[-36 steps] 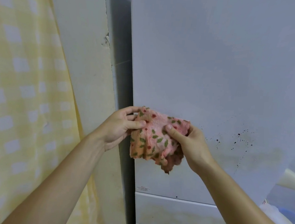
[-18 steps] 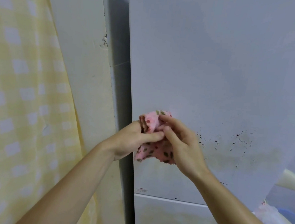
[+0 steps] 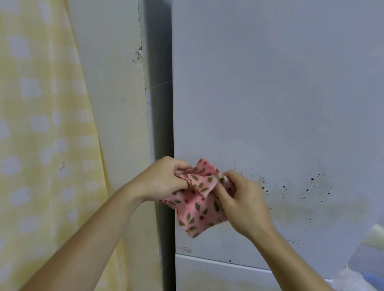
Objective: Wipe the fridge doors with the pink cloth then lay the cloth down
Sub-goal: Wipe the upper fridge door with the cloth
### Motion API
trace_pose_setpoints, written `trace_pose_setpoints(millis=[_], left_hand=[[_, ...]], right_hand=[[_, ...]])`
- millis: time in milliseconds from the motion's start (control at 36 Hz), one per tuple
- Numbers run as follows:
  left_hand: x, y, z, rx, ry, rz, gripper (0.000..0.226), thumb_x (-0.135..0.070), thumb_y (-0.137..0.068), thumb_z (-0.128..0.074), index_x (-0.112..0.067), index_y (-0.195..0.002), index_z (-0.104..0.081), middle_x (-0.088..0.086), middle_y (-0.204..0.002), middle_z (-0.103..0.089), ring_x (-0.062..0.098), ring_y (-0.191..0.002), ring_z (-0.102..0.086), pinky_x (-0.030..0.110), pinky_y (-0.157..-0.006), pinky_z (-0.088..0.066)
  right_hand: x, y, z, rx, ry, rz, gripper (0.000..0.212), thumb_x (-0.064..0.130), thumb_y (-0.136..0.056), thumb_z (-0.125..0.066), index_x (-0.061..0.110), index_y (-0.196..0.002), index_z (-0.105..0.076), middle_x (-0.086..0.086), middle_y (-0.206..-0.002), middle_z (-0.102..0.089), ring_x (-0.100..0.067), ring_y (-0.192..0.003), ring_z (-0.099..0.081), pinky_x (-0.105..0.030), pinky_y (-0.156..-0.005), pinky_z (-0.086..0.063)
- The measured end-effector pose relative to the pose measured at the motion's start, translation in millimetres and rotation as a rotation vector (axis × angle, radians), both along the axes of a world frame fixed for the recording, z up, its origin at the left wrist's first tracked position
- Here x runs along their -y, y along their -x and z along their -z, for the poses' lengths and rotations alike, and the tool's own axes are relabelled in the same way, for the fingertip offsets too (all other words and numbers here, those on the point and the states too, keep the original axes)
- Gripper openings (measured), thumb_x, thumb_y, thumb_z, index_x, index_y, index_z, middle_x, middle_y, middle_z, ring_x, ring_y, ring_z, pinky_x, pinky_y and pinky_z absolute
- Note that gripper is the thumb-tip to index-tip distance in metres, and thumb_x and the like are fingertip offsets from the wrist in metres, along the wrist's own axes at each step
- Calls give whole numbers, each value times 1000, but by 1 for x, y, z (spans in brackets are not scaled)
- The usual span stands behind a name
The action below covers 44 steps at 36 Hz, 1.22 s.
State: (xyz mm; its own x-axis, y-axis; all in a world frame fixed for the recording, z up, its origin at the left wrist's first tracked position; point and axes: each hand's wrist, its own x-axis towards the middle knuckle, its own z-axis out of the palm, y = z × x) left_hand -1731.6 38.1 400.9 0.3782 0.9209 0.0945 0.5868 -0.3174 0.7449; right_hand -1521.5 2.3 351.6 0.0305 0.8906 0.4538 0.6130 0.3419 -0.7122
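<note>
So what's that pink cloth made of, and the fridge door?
Pink cloth: looks like soft, fuzzy fabric, perhaps fleece or microfibre; it crumples and its edges look fluffy. Fridge door: seemingly smooth painted metal, matt white; flat, hard-looking, flecked with dark specks.

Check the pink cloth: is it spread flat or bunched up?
Bunched, not spread: the pink cloth is gathered in folds between the left hand and the right hand, both gripping its top, with a loose corner hanging below.

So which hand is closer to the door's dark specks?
The right hand: the dark specks lie just beside it, while the left hand is at the fridge door's left edge.
</note>
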Motion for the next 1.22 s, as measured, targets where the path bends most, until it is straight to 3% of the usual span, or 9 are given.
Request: trace_pose_setpoints(millis=[306,500,611,667,750,861,1000,1083,1222], left_hand=[[-20,-29,6,4,-656,-469,10,-26,-86,-76,-23,-82,-67,-13,-77,-59,9,-70,-56,28,-61,-45],[-29,-26,-1,205,-429,-484,18,-27,-84,-83,-23,-74,-68,-9,-62,-63,4,-59,-58,34,-65,-57],[-31,-20,-7,141,-416,-457,14,-25,-86,-80,-24,-76,-70,-12,-60,-66,4,-62,-64,39,-70,-60],[-30,-18,-9,114,-426,-446,16,-28,-87,-81,-24,-77,-70,-9,-61,-67,9,-62,-67,43,-70,-61],[-30,-17,-8,75,-461,-441,20,-36,-85,-85,-26,-77,-68,-9,-62,-68,11,-61,-67,42,-69,-60],[-26,-6,-10,183,-462,-328,27,-30,-81,-89,-31,-95,-65,-9,-81,-68,4,-70,-65,23,-67,-55],[-32,15,-11,360,-767,-362,17,-17,-93,-68,-23,-108,-63,-5,-105,-64,8,-88,-63,22,-77,-52],[-61,30,-3,122,-1149,-614,29,-19,-96,-60,-10,-123,-66,10,-130,-60,26,-122,-58,37,-106,-45],[-102,46,13,-208,-1253,-660,69,-34,-103,-57,-13,-161,-26,24,-169,-21,42,-157,-18,54,-128,-16]], right_hand=[[-46,25,-9,391,-908,419,29,-11,-84,-60,12,-71,-50,-4,-66,-45,-25,-62,-37,-34,-61,-28],[-49,46,10,310,-689,251,25,-3,-83,-73,13,-75,-55,7,-55,-50,-15,-46,-35,-24,-46,-22],[-48,45,15,226,-693,115,21,22,-105,-54,14,-109,-73,1,-103,-71,-12,-79,-62,-18,-59,-41],[-52,43,20,252,-713,59,40,16,-106,-45,16,-142,-63,-4,-128,-63,-17,-103,-63,-23,-66,-51],[-64,45,28,233,-748,68,49,-2,-101,-50,14,-147,-49,-10,-144,-58,-24,-124,-61,-30,-79,-57],[-80,48,40,285,-846,129,32,-7,-91,-68,6,-118,-55,-16,-138,-61,-30,-112,-62,-33,-78,-53],[-89,50,50,470,-941,256,40,13,-98,-62,11,-138,-58,-7,-150,-52,-27,-131,-49,-35,-113,-32],[-95,48,46,603,-917,258,53,23,-103,-62,14,-153,-51,-9,-162,-45,-27,-146,-41,-39,-130,-15],[-99,44,16,725,-906,349,53,47,-109,-53,28,-158,-45,-3,-167,-35,-34,-159,-18,-51,-130,-5]])
